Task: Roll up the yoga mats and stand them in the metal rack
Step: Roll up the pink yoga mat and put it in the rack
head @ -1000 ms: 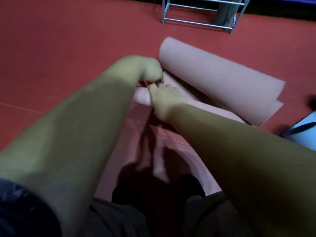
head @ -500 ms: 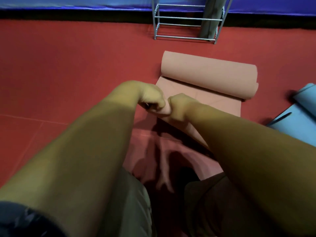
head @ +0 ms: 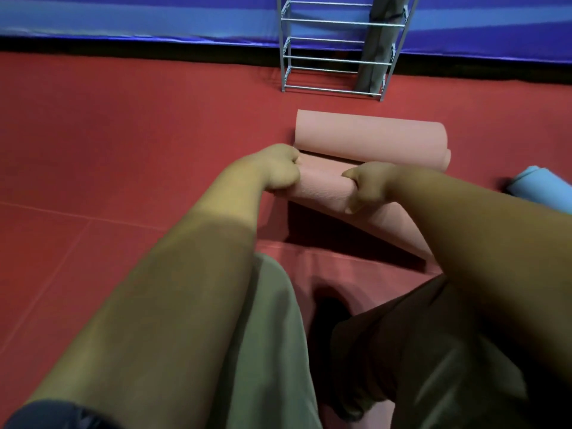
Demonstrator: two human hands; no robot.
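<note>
Whereas they pinched its near edge together a moment earlier, left hand and right hand had spread apart, fingers curled round the pink mat, now a proper roll on the floor, metal rack far behind, rolling underway.

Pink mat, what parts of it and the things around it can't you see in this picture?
Head view:
- Pink mat: the roll's ends hide under the left hand and right hand; the right arm covers its near right part.
- Metal rack: top cut off by the upper edge.
- Grey roll in the rack: top cut off too.
- Blue mat: mostly past the right edge and behind the right arm.
</note>
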